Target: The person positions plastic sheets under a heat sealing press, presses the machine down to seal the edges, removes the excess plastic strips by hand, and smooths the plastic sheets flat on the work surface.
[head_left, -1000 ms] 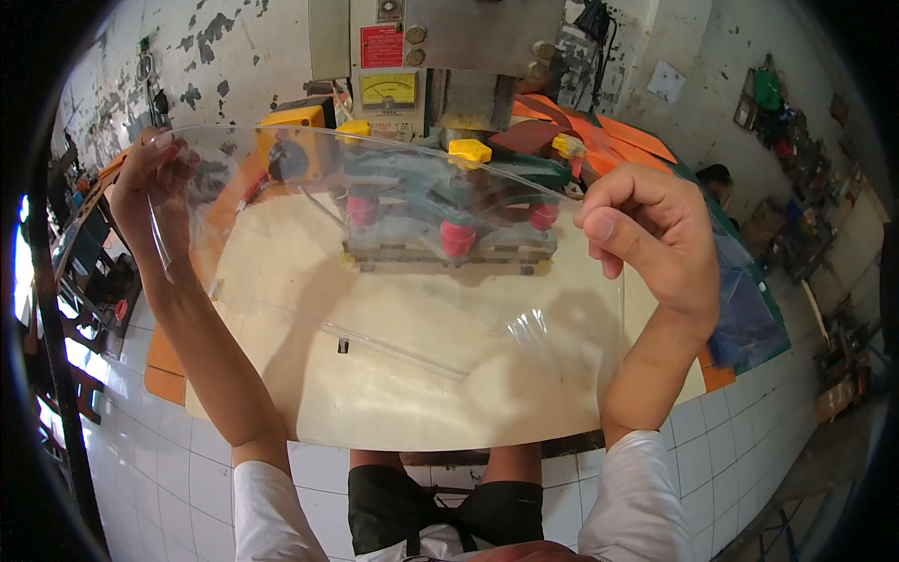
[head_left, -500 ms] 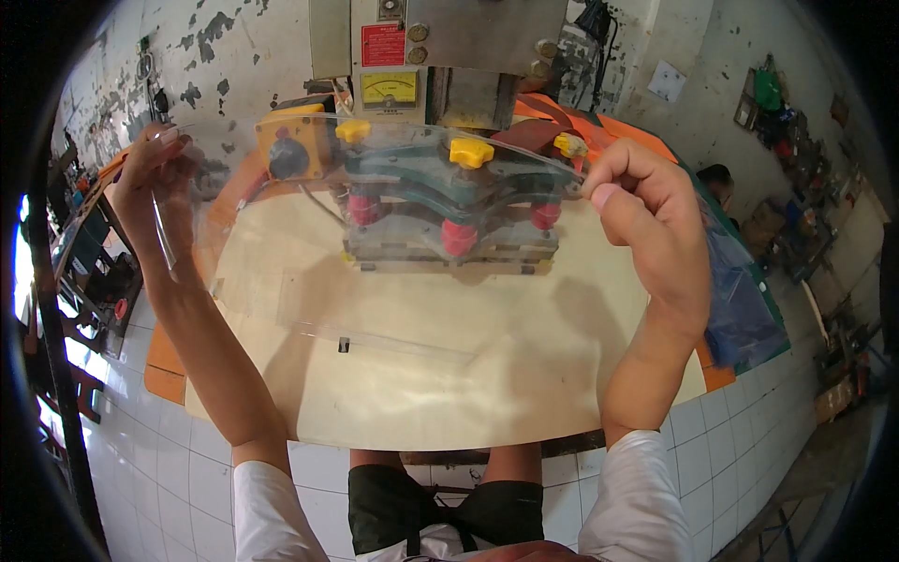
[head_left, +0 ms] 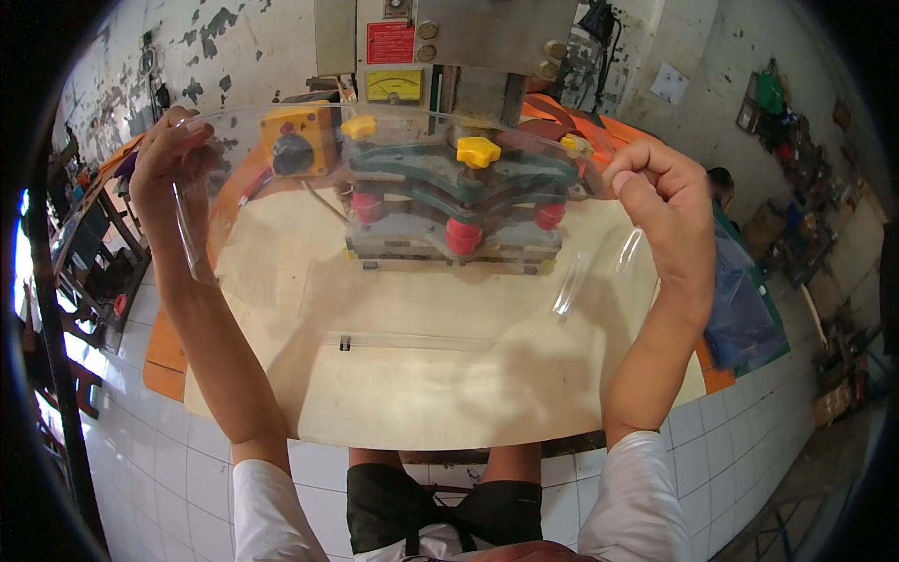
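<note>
A clear plastic sheet (head_left: 242, 155) is stretched between my two hands above the table and hangs down in glossy folds. My left hand (head_left: 174, 155) pinches its upper left corner. At the upper right corner, my right hand (head_left: 661, 192) grips it between thumb and bent fingers. Through the sheet I see the press head (head_left: 464, 192), with dark green arms, yellow star knobs (head_left: 478, 152) and red knobs (head_left: 463, 236). The sheet's lower edge is hard to make out against the pale board (head_left: 421, 403). A small black mark (head_left: 346, 343) shows near the board's middle.
Behind the table stands a machine with a yellow gauge (head_left: 393, 86) and a red label (head_left: 390, 43). A yellow control box (head_left: 298, 140) sits at back left. Blue plastic film (head_left: 740, 304) hangs over the table's right side. Part of another person (head_left: 719, 183) shows at far right.
Both hands have shifted slightly to the right, with the sheet still between them. Bright glossy folds now show below the sheet's right side.
</note>
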Motion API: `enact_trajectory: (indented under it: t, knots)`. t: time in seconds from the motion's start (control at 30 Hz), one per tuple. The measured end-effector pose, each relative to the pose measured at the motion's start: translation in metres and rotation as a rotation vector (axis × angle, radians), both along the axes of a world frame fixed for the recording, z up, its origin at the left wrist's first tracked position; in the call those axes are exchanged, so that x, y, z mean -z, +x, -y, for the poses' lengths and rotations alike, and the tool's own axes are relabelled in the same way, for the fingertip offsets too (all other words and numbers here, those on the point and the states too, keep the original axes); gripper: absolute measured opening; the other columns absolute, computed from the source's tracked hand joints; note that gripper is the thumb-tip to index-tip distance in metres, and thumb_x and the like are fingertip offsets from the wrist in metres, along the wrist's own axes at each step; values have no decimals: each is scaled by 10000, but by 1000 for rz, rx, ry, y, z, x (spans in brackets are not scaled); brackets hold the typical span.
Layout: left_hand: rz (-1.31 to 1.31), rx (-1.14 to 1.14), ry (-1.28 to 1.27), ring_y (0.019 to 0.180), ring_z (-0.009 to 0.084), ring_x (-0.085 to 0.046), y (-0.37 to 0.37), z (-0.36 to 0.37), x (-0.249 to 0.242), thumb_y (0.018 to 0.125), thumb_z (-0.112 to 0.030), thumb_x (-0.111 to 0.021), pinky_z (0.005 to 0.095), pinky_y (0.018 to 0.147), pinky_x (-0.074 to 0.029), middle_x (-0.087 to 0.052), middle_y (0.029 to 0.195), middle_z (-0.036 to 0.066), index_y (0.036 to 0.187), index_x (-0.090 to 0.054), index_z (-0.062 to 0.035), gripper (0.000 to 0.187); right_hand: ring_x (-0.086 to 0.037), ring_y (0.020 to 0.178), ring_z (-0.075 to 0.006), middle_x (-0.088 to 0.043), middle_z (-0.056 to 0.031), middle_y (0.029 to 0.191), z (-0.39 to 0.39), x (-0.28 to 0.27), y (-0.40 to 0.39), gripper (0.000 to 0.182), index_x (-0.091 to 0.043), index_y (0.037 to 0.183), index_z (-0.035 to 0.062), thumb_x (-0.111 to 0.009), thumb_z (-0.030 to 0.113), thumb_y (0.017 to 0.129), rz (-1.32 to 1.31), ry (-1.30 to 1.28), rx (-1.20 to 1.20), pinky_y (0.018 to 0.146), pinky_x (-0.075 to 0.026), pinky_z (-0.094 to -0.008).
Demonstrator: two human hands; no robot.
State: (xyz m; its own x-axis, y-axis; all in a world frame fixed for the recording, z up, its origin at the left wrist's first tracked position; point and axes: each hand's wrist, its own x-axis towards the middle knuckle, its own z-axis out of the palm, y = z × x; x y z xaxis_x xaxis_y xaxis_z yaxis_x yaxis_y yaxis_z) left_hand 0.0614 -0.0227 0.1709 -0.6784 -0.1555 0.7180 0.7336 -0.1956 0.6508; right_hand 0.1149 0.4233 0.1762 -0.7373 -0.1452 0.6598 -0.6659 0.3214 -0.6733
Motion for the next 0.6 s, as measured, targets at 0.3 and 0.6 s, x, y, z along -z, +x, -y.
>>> enact_trajectory:
  t: [0.3, 0.6]
  knots:
    - [26, -110, 17, 662, 93, -458, 12, -40, -4, 808, -128, -649, 220, 636, -359, -513, 753, 21, 825, -591, -23, 121, -400, 601, 20, -512, 96, 670, -15, -4, 0, 57, -659, 839, 9, -641, 59, 859, 21, -75, 75, 545, -300, -180]
    - [78, -53, -204, 536, 49, -359, 17, -69, -4, 817, -179, -672, 209, 513, -259, -431, 624, -38, 735, -561, -69, 176, -337, 571, 12, -467, 98, 691, -46, -6, -5, 87, -616, 832, 57, -632, 128, 881, 91, -100, 117, 520, -234, -187]
